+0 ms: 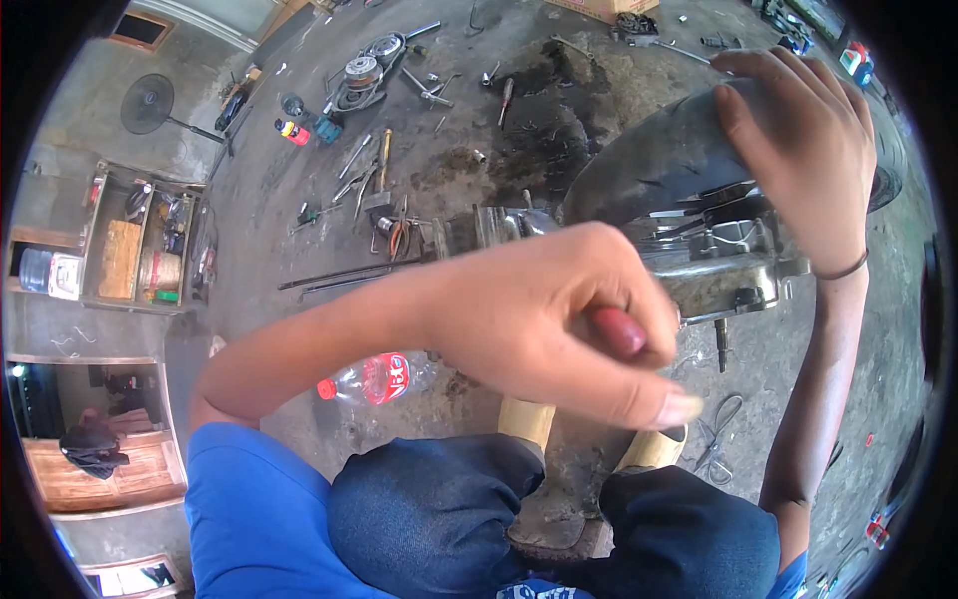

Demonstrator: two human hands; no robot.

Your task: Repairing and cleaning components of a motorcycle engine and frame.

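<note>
My left hand (559,329) is closed around a red handle (619,329), most of which is hidden in the fist, in front of a metal engine assembly (709,285). My right hand (798,160) grips the top of a black tyre (639,170) attached to that assembly, fingers curved over it. The metal engine housing lies below the tyre, partly behind my left hand, with a shaft (723,344) pointing down from it.
A plastic bottle (359,384) lies below my left arm. Hand tools (384,160), a clutch assembly (364,75) and spray cans (294,132) are on the floor ahead. A fan (148,105) and wooden tool box (140,240) are at left; a cable (718,439) lies right.
</note>
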